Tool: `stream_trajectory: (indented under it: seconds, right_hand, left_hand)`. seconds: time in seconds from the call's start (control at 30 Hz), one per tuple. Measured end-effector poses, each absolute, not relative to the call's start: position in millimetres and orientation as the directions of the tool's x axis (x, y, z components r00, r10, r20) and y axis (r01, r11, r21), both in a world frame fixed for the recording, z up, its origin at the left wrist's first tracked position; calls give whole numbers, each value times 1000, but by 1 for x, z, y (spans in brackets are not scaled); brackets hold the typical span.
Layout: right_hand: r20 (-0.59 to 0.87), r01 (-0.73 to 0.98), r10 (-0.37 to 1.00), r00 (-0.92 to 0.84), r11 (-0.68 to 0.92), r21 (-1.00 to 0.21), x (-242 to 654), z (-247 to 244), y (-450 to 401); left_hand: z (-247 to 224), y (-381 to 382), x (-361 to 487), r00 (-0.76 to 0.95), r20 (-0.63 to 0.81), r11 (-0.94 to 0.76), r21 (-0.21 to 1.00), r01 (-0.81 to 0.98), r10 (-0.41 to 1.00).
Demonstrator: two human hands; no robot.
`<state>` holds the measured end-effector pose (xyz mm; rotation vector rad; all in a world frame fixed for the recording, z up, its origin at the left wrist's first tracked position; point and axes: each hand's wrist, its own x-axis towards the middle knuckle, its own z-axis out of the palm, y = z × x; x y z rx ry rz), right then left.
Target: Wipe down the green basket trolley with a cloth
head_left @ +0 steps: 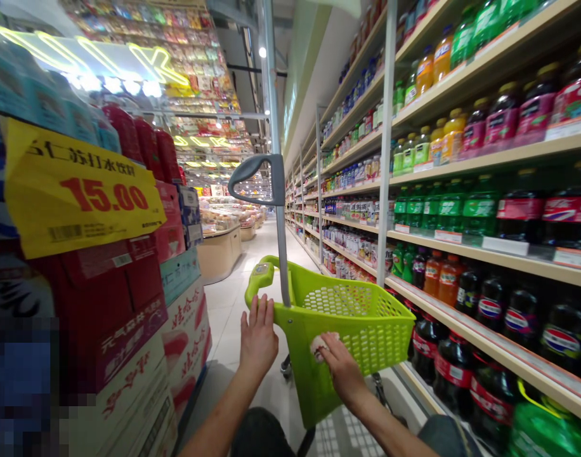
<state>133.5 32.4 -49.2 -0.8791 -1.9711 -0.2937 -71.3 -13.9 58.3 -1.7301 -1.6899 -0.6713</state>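
Note:
A lime-green shopping cart basket (300, 355) with perforated sides stands in front of me, a grey pole (280, 241) rising from it to a grey handle (257, 181). At the near left corner of the basket my left hand (259, 336) rests, its fingers extended and nothing held. My right hand (340, 371) presses a crumpled whitish cloth (319, 346) against the basket's near outer side, fingers bent over it.
Shelves (462, 251) of bottled drinks line the right side. On the left, stacked drink boxes (129, 304) carry a yellow price sign (85, 190). A tiled aisle (266, 235) runs ahead past wooden display counters (219, 254). My knees show below.

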Motion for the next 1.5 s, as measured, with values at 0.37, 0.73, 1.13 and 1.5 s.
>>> stream_trajectory:
  seconds: [0.37,0.73,1.13,1.5]
  right_hand:
    - [850,755,488,-198,629,-185,161,-55,44]
    - [840,773,523,-140,588,-237,173,-19,59]
    - [832,591,550,-69,695,-410,114,-9,60]
    - [816,532,578,-8,693,-486,108,9,92]
  left_hand:
    - [58,-13,-71,45,732,16,-76,997,679]
    - [61,-17,-68,44,721,18,-78,997,691]
    - [107,-5,-96,127,586,-120,-52,991,800]
    - [116,-10,-79,36,564,-67,34,997,825]
